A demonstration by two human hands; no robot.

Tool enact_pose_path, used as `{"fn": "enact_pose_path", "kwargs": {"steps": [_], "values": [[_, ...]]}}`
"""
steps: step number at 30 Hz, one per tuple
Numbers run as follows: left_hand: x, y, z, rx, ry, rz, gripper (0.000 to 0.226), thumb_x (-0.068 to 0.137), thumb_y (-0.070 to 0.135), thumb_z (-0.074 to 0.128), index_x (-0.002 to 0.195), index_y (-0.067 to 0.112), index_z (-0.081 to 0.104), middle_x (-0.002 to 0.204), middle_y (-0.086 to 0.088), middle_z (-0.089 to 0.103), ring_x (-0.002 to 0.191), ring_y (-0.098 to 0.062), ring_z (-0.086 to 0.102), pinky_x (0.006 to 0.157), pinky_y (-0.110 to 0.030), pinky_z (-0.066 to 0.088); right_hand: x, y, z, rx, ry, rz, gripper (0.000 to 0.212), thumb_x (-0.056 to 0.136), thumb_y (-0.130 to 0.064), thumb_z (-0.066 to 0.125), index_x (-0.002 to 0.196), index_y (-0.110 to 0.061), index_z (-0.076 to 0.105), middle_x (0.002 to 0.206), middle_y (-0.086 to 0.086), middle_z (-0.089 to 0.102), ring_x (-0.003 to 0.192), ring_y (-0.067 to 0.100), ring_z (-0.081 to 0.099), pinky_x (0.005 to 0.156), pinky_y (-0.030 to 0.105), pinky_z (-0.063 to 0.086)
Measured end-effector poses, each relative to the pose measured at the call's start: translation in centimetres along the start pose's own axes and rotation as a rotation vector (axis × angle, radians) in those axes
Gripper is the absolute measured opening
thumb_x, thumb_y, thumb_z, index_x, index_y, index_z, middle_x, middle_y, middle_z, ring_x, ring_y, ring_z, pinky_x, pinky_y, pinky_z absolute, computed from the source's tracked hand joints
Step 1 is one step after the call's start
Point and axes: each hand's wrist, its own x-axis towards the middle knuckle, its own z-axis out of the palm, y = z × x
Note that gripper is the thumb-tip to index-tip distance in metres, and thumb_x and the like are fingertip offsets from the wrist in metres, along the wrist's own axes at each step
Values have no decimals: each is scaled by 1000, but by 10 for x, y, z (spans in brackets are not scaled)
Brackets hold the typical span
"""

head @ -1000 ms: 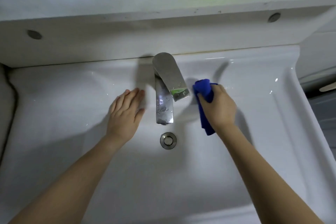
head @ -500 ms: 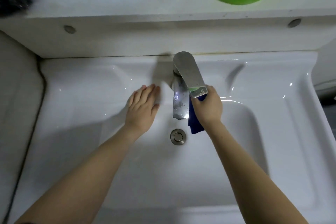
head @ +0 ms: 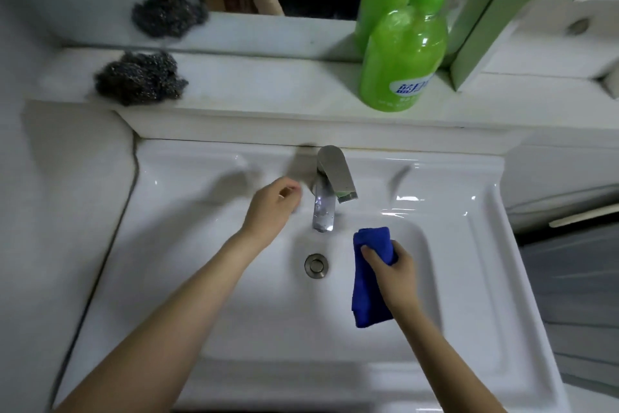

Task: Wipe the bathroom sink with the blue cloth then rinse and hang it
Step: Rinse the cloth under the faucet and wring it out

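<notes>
A white bathroom sink (head: 469, 278) fills the lower view, with a chrome faucet (head: 330, 188) at its back and a metal drain (head: 316, 265) in the basin. My right hand (head: 393, 272) grips a folded blue cloth (head: 370, 275) over the basin, right of the drain and below the spout. The cloth hangs down past my wrist. My left hand (head: 273, 205) hovers beside the faucet's left side, fingers loosely curled and holding nothing.
A green bottle (head: 402, 57) stands on the white ledge (head: 268, 84) behind the sink, right of centre. A steel wool scrubber (head: 140, 77) lies on the ledge's left end, mirrored above. A wall closes the left side.
My right hand has pulled the cloth away from the faucet, down and right into the basin. My left hand's fingers have curled. The view has tilted up, showing the ledge.
</notes>
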Motion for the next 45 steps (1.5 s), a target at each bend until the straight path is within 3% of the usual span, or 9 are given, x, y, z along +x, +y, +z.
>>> {"fn": "enact_pose_path", "kwargs": {"steps": [2,6,11,24,29,35,37,40,45], "values": [[-15,20,12,-217,-47,-69,15,94,18,57,84,12,66,70,2,68,60,-10,60,56,-17,46,-13,-2,-7,69,1,-8,8,81,-35,69,84,-30,64,74,-12,69,62,2,61,55,15,47],[-20,45,40,-413,-151,-233,20,95,22,60,89,2,64,78,-12,68,67,-25,64,65,-31,51,-29,10,-11,111,22,13,12,83,-33,72,79,-27,63,68,-9,65,58,5,57,55,21,47],[-13,57,62,-507,-164,-293,20,94,21,63,86,3,66,69,-6,75,65,-18,74,58,-20,56,-37,25,-11,140,44,68,18,86,-29,71,78,-17,60,63,-6,59,56,9,52,57,29,46],[-2,87,51,-531,-105,-324,17,93,12,63,87,-3,64,71,-12,73,56,-15,72,56,-19,58,-29,24,-15,162,34,72,19,86,-26,72,76,-16,60,60,-10,58,54,7,50,55,27,45],[-1,85,40,-463,-210,-341,30,97,28,59,87,0,66,71,-13,74,60,-21,73,60,-24,60,-22,11,-4,251,-68,99,21,87,-29,73,76,-17,61,62,-6,59,56,11,53,50,22,46],[-18,10,5,-422,179,-58,19,95,18,53,94,13,72,60,-2,65,55,-15,59,55,-20,48,-8,2,40,521,-339,276,32,93,-35,66,105,-6,65,84,8,69,75,20,65,64,31,53],[-26,-29,7,-439,204,-201,20,98,16,50,98,18,70,70,-2,65,64,-14,58,61,-21,48,-2,4,62,560,-399,329,40,92,-41,65,110,-5,65,89,10,68,79,22,64,70,34,53],[-35,-78,27,-444,-51,-550,34,103,35,43,114,11,64,106,-10,68,89,-21,64,85,-33,51,4,10,94,635,-461,366,42,92,-50,61,107,-11,69,93,11,69,83,25,66,74,38,55],[-41,-101,56,-844,-365,-652,59,91,63,50,127,18,63,123,-5,69,114,-22,66,100,-37,49,9,11,130,542,-345,374,24,93,-52,57,89,-33,71,94,1,76,89,20,73,78,41,59]]}}
